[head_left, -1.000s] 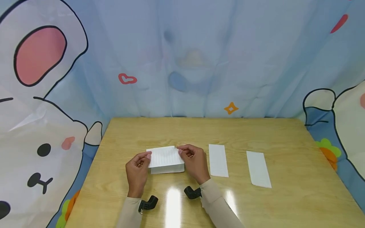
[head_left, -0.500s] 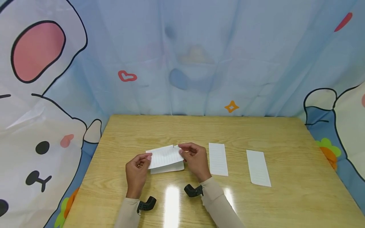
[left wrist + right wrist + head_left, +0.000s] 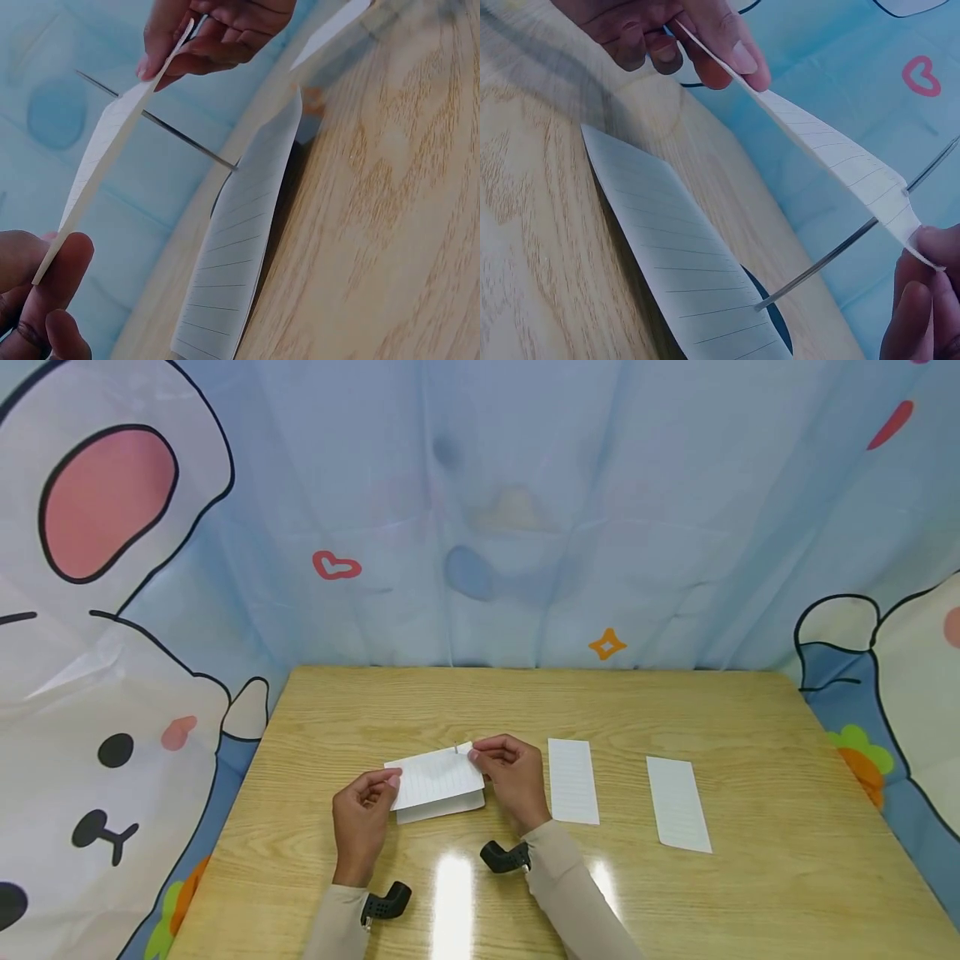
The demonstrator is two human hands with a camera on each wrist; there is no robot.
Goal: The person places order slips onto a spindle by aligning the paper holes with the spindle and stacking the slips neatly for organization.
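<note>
With the fingers of my left hand and right hand I pinched the upper sheet, which was on the spike. I judged it light, bendy and easily torn near the spike, so best held by its ends.

Head view looked forward and down over table; both wrist views, low, close, tilted, faced curtain, sharing raised sheet.
</note>
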